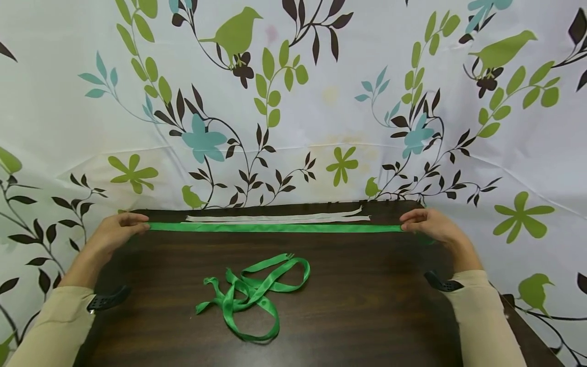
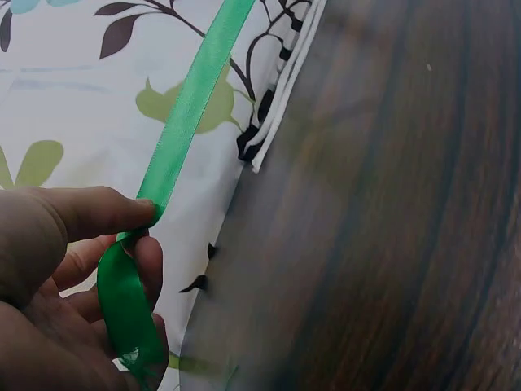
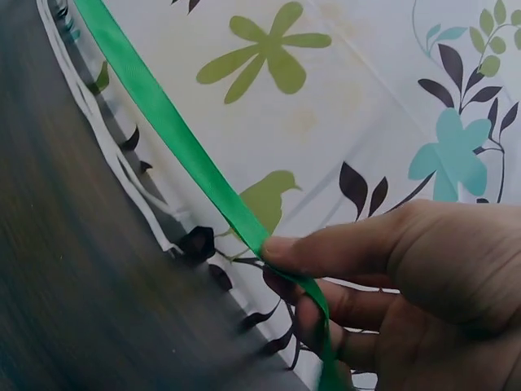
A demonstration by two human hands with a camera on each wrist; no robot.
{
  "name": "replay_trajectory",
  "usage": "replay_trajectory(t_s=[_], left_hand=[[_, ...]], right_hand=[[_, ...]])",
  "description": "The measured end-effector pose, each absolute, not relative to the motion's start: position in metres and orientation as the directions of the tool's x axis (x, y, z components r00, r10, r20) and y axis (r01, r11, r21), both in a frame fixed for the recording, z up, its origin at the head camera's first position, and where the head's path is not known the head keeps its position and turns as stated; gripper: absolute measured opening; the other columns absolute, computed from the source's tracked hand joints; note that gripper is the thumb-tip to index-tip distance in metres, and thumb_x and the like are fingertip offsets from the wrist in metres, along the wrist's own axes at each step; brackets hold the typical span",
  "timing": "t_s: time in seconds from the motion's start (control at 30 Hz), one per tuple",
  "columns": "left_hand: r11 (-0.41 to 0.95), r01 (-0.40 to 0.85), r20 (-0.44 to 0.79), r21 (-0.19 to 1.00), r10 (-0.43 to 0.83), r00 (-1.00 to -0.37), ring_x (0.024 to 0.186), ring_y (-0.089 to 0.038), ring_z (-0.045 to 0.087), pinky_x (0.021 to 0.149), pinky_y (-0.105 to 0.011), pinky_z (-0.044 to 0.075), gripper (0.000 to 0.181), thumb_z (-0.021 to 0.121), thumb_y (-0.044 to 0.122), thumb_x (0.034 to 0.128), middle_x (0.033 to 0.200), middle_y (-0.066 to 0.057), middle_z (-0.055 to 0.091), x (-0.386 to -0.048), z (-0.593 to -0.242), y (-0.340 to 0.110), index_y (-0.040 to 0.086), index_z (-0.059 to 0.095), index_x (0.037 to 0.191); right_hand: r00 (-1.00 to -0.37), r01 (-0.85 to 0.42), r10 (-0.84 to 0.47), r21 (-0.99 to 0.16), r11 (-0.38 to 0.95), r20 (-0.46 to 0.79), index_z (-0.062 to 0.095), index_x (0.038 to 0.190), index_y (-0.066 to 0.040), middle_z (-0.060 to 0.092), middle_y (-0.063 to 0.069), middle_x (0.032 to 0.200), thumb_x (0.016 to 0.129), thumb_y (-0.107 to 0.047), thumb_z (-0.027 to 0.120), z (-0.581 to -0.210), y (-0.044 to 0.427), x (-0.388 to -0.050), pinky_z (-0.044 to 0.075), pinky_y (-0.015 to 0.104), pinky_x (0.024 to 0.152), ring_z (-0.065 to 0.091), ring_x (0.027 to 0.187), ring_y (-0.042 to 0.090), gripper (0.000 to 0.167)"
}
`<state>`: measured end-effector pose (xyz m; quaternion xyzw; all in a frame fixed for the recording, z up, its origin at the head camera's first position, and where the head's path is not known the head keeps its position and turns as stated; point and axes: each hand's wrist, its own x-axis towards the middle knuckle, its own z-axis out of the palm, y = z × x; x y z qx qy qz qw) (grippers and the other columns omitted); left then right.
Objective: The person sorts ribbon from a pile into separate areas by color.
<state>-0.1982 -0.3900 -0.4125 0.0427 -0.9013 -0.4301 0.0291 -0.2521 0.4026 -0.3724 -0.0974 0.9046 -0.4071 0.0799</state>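
A green ribbon [image 1: 275, 228] is stretched straight from side to side near the back of the dark table. My left hand [image 1: 120, 229] pinches its left end between thumb and fingers; in the left wrist view a short tail of the ribbon [image 2: 126, 297] curls down over the fingers. At the other end my right hand [image 1: 428, 224] pinches the ribbon, and in the right wrist view its tail hangs below the thumb [image 3: 297, 252]. Two white strips [image 1: 275, 219] lie just behind the taut ribbon.
A second green ribbon [image 1: 270, 285] lies in loose loops on the wooden table [image 1: 357, 306], nearer to me. Behind the table hangs a white cloth [image 1: 316, 117] printed with birds, leaves and flowers. Dark bands [image 1: 109, 299] sit around both wrists.
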Motion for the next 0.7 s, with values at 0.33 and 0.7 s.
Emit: replay_trajectory(t_s=[0.33, 0.7], left_hand=[[0.727, 0.003, 0.016, 0.686, -0.011, -1.0, 0.108, -0.045, 0.056, 0.083, -0.055, 0.044, 0.049, 0.068, 0.029, 0.1004, 0.116, -0.028, 0.063, -0.2, -0.418, -0.401, -0.01, 0.058, 0.128], [0.775, -0.006, -0.05, 0.632, 0.033, -0.998, 0.09, -0.03, 0.06, 0.071, -0.039, 0.046, 0.039, 0.072, 0.018, 0.0956, 0.102, -0.019, 0.067, -0.2, -0.422, -0.415, -0.011, 0.062, 0.119]], right_hand=[[-0.986, -0.041, -0.133, -0.622, 0.782, -0.102, 0.06, 0.127, 0.008, 0.068, 0.016, 0.107, 0.096, -0.019, 0.072, -0.379, 0.412, -0.252, 0.045, 0.058, 0.09, 0.058, 0.105, 0.038, 0.042], [-0.983, -0.055, -0.148, -0.592, 0.804, -0.11, 0.065, 0.114, 0.011, 0.068, 0.014, 0.097, 0.093, -0.009, 0.072, -0.387, 0.42, -0.251, 0.047, 0.04, 0.075, 0.06, 0.09, 0.029, 0.03]])
